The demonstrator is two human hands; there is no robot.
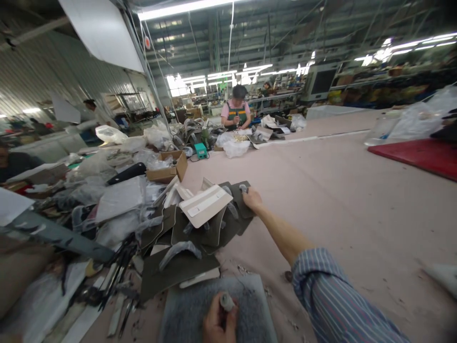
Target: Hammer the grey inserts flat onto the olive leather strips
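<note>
The hands are well apart: the right hand (pixel 253 199) reaches far and pinches the plastic-wrapped handle (pixel 243 188) of a dark panel (pixel 238 199), while the left hand (pixel 217 320) grips a pale cylinder (pixel 226 302) above the grey work board (pixel 255 309) at the near side. Blur hides the cylinder's end, so it may be a tube or a spool. The held panel lies at the far right edge of a loose pile on the pink tabletop (pixel 321 190); a pale panel (pixel 205 205) rests across the panels just left of it. To handle it well, I'd keep the fingers on the wrapped handle and raise the panel free of its neighbours rather than drag it, so the pale panel doesn't slide. The left hand should keep the cylinder upright and clear of the near panel (pixel 155 278).
</note>
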